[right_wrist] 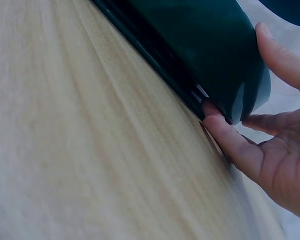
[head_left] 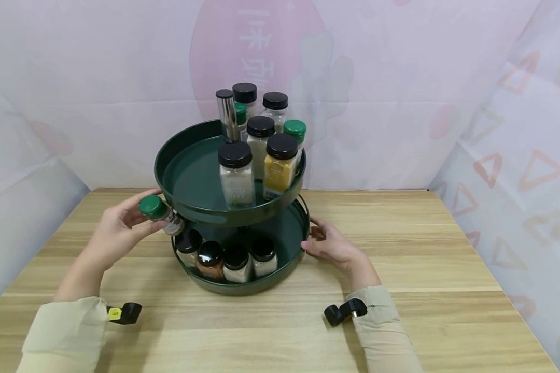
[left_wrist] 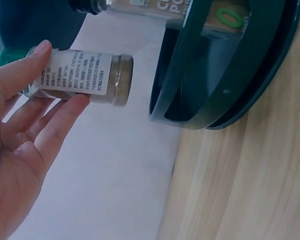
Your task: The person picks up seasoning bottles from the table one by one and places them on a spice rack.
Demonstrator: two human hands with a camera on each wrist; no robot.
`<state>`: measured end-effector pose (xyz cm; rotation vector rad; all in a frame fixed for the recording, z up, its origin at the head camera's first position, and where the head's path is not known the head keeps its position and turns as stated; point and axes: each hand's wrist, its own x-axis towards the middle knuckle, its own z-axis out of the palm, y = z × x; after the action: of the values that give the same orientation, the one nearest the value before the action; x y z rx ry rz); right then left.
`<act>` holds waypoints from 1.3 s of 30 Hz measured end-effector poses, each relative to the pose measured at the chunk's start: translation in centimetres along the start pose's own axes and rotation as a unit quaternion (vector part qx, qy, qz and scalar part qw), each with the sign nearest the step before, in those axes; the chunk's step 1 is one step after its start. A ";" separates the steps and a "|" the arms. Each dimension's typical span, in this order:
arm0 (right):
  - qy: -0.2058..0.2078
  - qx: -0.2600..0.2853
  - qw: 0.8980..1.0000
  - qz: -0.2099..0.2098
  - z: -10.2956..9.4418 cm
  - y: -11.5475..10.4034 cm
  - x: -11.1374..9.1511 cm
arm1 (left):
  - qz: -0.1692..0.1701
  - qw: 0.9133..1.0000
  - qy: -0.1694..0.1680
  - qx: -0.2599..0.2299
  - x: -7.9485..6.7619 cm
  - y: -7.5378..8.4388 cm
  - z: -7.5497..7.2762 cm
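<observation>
My left hand [head_left: 121, 228] holds a spice jar with a green cap [head_left: 154, 207] at the left side of a two-tier dark green rack. In the left wrist view the jar [left_wrist: 85, 77] has a printed white label, and its base faces the lower tier [left_wrist: 215, 102], apart from its wall. My right hand [head_left: 331, 243] grips the right rim of the lower tier [head_left: 291, 261]. The right wrist view shows the thumb on the tier wall [right_wrist: 215, 55] and fingers at its bottom edge. Several black-capped jars [head_left: 236, 261] stand along the lower tier's front.
On the upper tier [head_left: 186, 171] several black-capped jars, such as the yellow one [head_left: 278, 173], and green-capped jars [head_left: 295, 129] crowd the right side, beside a slim metallic container [head_left: 227, 116]. The rack stands on a wooden table [head_left: 429, 290] before a patterned cloth backdrop [head_left: 392, 93].
</observation>
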<state>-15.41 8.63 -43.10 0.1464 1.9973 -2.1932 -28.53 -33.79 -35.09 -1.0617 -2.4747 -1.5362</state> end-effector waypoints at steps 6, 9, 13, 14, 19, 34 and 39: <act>-0.003 -0.005 1.000 0.001 0.0 -0.1 0.0 | 0.027 0.998 -0.039 -0.032 0.0 -0.4 0.6; -0.003 -0.005 1.000 0.004 0.0 -0.2 0.0 | 0.025 0.997 -0.060 -0.035 0.0 -0.5 1.0; -0.004 -0.001 1.000 0.004 -0.1 -0.1 -0.1 | 0.020 0.996 -0.081 -0.039 0.1 -0.7 1.5; -0.004 0.000 1.000 0.003 -0.1 -0.1 -0.1 | 0.022 0.995 -0.086 -0.043 0.1 -0.8 1.5; -0.004 0.001 1.000 0.002 -0.1 -0.2 0.0 | 0.028 0.993 -0.105 -0.054 0.1 -1.6 1.6; 0.004 0.000 1.000 0.013 -0.1 -0.3 0.2 | 0.026 0.990 -0.141 -0.014 0.4 -3.2 2.2; 0.006 -0.003 1.000 0.013 -0.1 -0.2 0.1 | 0.040 0.988 -0.146 -0.028 0.5 -3.3 2.5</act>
<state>-15.59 8.71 -42.91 0.1843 1.9957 -2.1751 -29.99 -32.45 -38.73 -1.4728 -2.5409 -1.5320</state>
